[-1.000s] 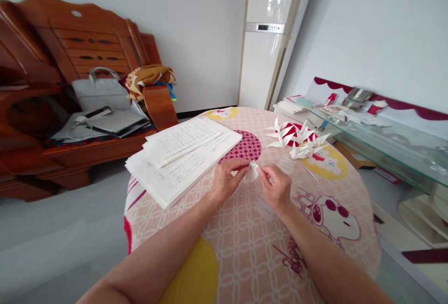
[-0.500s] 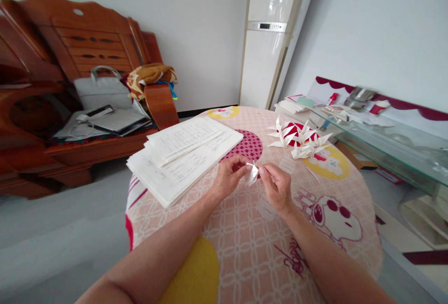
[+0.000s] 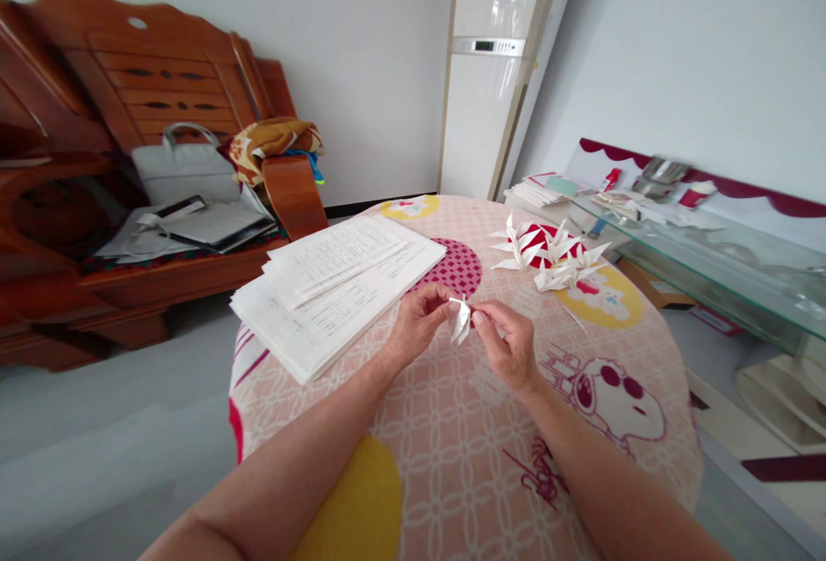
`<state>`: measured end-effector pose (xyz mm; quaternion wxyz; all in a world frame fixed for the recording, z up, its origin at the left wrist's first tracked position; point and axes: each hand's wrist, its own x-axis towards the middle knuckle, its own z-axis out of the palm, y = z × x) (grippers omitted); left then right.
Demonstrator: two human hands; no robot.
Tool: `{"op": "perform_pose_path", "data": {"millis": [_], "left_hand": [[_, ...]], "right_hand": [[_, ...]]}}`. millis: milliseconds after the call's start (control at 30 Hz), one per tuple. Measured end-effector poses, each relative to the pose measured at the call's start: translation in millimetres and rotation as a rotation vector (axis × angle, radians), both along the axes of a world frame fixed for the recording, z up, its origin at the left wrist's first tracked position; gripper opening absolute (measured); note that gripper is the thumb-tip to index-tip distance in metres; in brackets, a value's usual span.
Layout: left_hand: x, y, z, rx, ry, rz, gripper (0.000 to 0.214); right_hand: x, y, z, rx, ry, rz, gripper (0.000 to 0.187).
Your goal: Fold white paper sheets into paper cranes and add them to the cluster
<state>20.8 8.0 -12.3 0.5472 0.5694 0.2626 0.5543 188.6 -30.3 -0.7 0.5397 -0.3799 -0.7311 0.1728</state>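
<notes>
A small folded white paper piece, looking like a paper crane [image 3: 460, 321], is held above the table between both hands. My left hand [image 3: 418, 320] pinches it from the left with thumb and forefinger. From the right, the thumb and forefinger of my right hand [image 3: 508, 339] are closed at its edge. Several white paper cranes [image 3: 548, 253] stand together on the tablecloth further back on the right. Beside my left hand lies a stack of written paper sheets [image 3: 342, 286].
The round table has a patterned pink tablecloth [image 3: 452, 458]. A glass shelf unit [image 3: 710, 260] with cups and papers stands close on the right. At the left is a wooden sofa [image 3: 161, 88] with a grey bag [image 3: 184, 169]. A tall white cabinet air conditioner [image 3: 477, 122] stands behind.
The folded paper has turned slightly and its lower part hangs more plainly in view. Both hands stay in nearly the same place, with small finger shifts.
</notes>
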Motion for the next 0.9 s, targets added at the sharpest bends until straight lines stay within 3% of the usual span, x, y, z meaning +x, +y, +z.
{"op": "perform_pose_path", "data": {"millis": [567,767,900], "left_hand": [[-0.4,-2.2,0.4,0.100,0.088,-0.003,0.028],[-0.9,-3.1,-0.4,0.115,0.122,-0.038,0.026],[-2.9,-2.4,0.4,0.124,0.135,-0.040,0.027]], "right_hand": [[1.5,7.7,-6.8,0.115,0.010,-0.058,0.012],[0.2,9.3,-10.1,-0.146,0.201,-0.020,0.007],[1.5,12.8,-13.2,-0.297,0.357,0.013,0.028]]}}
